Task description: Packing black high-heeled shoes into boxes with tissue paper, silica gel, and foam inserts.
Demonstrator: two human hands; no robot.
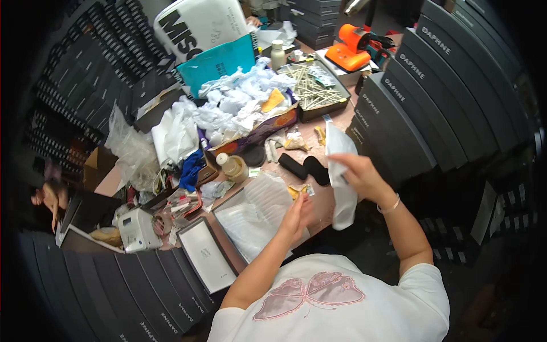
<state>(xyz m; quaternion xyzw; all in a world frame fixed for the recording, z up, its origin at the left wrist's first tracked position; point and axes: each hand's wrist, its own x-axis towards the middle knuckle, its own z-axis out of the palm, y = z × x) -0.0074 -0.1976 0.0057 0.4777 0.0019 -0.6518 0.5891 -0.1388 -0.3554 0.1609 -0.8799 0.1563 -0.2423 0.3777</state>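
Observation:
My right hand (360, 174) is closed on the upper part of a long white sheet or pouch (343, 206), which hangs down over the table's front edge. My left hand (297, 218) is held up with its fingers stretched out, slightly blurred, and nothing shows in it. Beneath and beside it lies crumpled translucent wrapping (256, 202) in an open shallow box. Past my hands are a black block (292, 166) and a rounded black pad (317, 170). A small yellow piece with a white tag (296, 192) sits by my left fingertips.
Dark shoe-type boxes are stacked at right (399, 128) and lower left (137, 285). A carton of crumpled white paper (245, 97), a tray of thin sticks (312, 85), a capped bottle (232, 167), an orange device (347, 48), a white printer (138, 229) and a pale lid (206, 255) crowd around.

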